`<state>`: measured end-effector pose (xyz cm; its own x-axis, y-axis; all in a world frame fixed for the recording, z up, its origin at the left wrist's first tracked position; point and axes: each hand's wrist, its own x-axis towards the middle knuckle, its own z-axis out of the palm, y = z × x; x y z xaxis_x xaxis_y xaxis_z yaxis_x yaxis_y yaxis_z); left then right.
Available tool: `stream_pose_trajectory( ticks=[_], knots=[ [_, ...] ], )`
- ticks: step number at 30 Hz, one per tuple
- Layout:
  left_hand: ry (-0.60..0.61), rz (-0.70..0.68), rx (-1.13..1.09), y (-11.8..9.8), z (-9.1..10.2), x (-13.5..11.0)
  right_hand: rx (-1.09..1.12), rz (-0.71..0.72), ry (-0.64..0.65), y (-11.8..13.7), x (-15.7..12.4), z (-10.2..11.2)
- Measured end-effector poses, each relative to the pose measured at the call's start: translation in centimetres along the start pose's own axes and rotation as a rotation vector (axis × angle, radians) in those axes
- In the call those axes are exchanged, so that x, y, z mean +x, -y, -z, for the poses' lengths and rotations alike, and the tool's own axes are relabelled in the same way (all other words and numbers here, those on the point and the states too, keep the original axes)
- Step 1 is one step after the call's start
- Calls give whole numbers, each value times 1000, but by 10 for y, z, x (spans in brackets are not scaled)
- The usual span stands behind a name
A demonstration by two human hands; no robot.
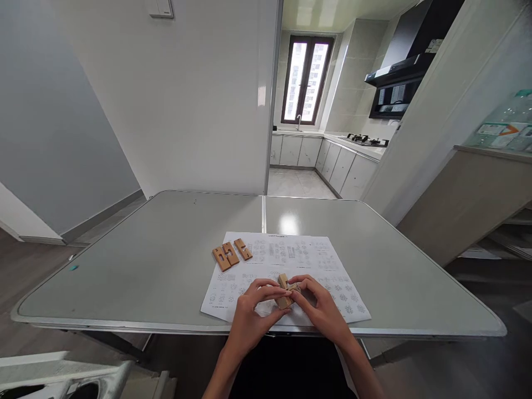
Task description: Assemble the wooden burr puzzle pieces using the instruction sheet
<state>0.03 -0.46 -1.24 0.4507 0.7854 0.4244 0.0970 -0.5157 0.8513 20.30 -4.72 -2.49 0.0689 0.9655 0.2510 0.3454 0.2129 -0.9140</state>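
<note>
Several wooden puzzle pieces are fitted together into a small block [283, 302] between my two hands, over the printed sheet [257, 315]. My left hand [253, 307] pinches the block from the left, thumb below and fingers above. From the right, my right hand [318, 305] closes its thumb and fingers on the same pieces. Fingers hide much of how the pieces join. Three flat wooden pieces with cut notches lie on the sheet's upper left: a piece marked 2 [221, 259], one beside it [231, 254], and a piece marked 1 [243, 249] slightly apart.
The sheet, printed with rows of small diagrams, lies on a grey folding table [137, 266] with a metal edge and a centre seam. A small green bit [73, 267] is at the table's left. Bottles [505, 130] stand on a shelf at right.
</note>
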Motion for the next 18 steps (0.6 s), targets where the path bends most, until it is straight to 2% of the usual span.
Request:
stream_pose_trajectory(
  ticks=[7,18],
  knots=[
    [72,3,35,-6,0,-2,18,-57,19,2,-1,0],
    [81,-40,42,-3,-2,-4,17,-44,21,-1,-4,0]
  ],
)
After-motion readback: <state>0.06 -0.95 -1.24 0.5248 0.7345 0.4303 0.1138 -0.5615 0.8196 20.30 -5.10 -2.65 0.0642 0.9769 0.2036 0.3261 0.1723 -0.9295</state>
